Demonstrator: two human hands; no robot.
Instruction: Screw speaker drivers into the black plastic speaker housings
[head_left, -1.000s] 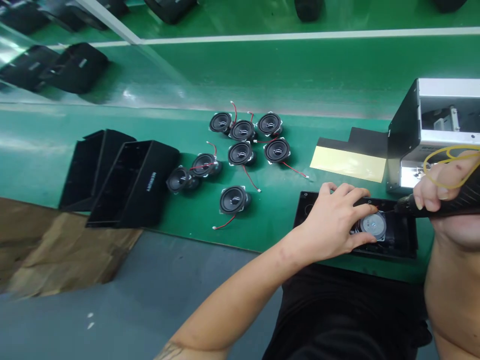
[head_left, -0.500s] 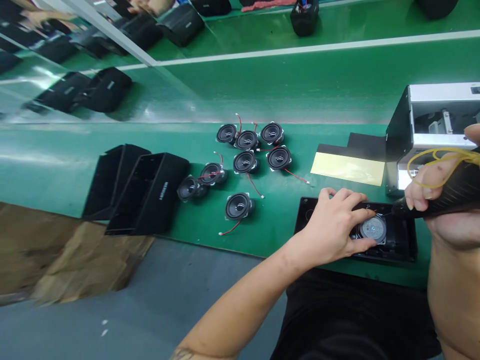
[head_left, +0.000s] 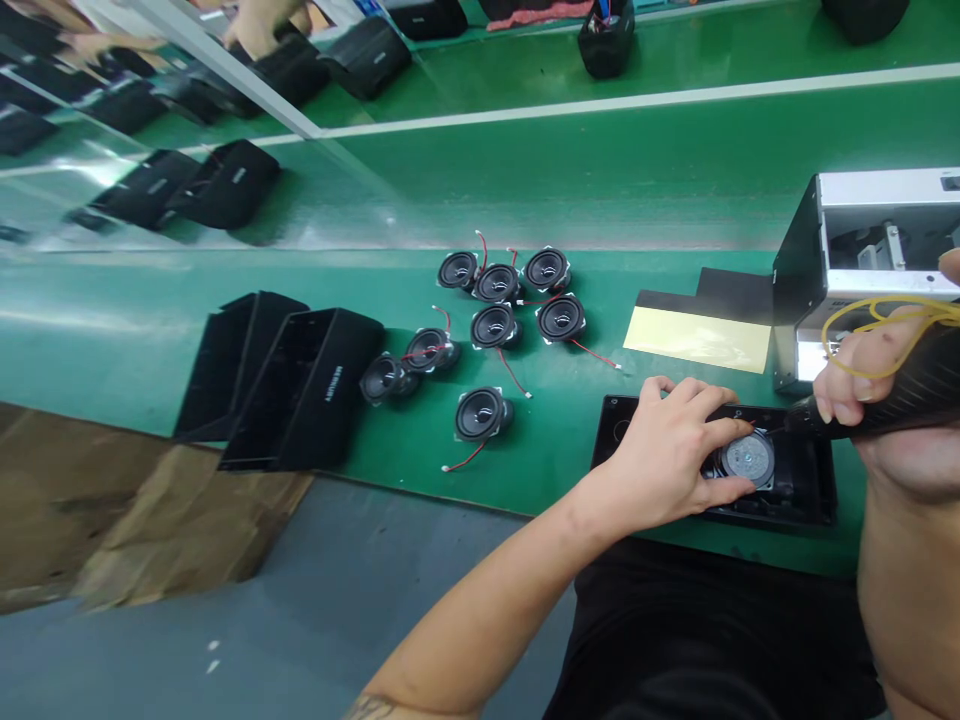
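Note:
My left hand (head_left: 667, 450) is curled over a round speaker driver (head_left: 746, 460) seated in a black speaker panel (head_left: 810, 485) at the near edge of the green bench; thumb and fingers pinch the driver's rim. My right hand (head_left: 862, 375) grips a black electric screwdriver (head_left: 892, 395) with a yellow cord looped over it. Its tip touches the panel just right of the driver's upper edge.
Several loose black speaker drivers (head_left: 495, 325) with red wires lie in the middle of the bench. Two empty black speaker housings (head_left: 300, 385) stand at the left. A yellow-faced sheet (head_left: 697, 338) and a grey metal box (head_left: 862, 250) sit at the right. Another person's hand (head_left: 262, 25) shows top left.
The view has drifted slightly, so everything sits a little lower and to the right. Both hands keep the same hold on the driver and the screwdriver.

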